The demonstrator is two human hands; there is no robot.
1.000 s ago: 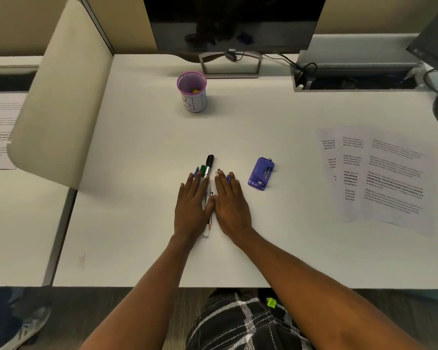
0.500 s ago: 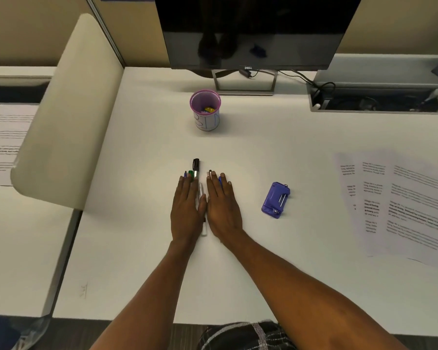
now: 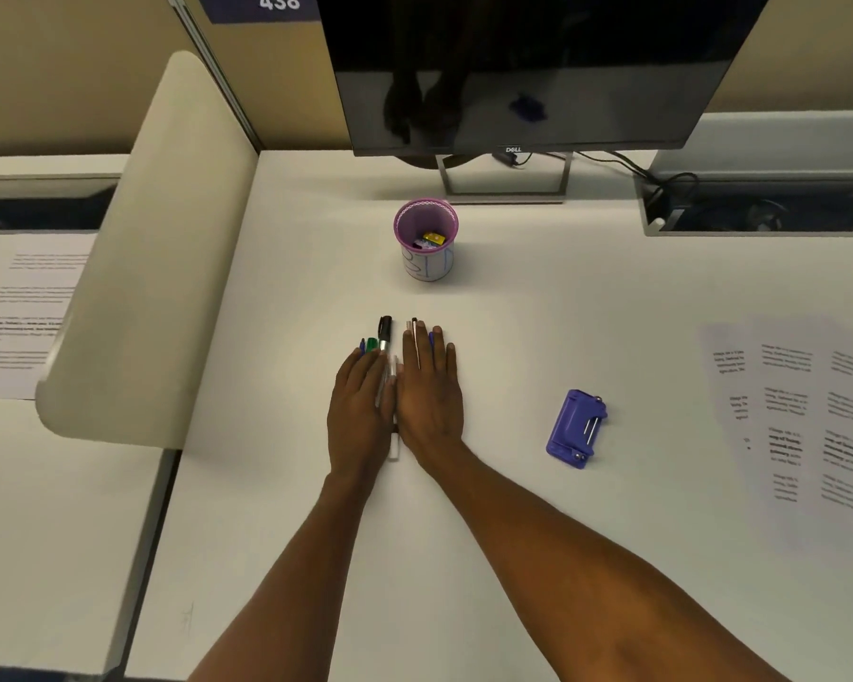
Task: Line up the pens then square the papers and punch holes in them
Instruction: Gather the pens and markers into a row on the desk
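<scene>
My left hand (image 3: 360, 411) and right hand (image 3: 429, 396) lie flat, fingers straight, on the pens (image 3: 384, 332), which are light, stiff and apt to roll on the smooth white bench (image 3: 513, 312), best nudged by their sides, with punch (image 3: 576, 428) and fanned papers (image 3: 808, 415) rightward, cup (image 3: 425, 243) and monitor (image 3: 513, 66) beyond.

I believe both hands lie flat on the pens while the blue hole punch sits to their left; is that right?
Not quite: the head view shows the hole punch right of both hands. The left hand and right hand do lie flat on the pens.
</scene>
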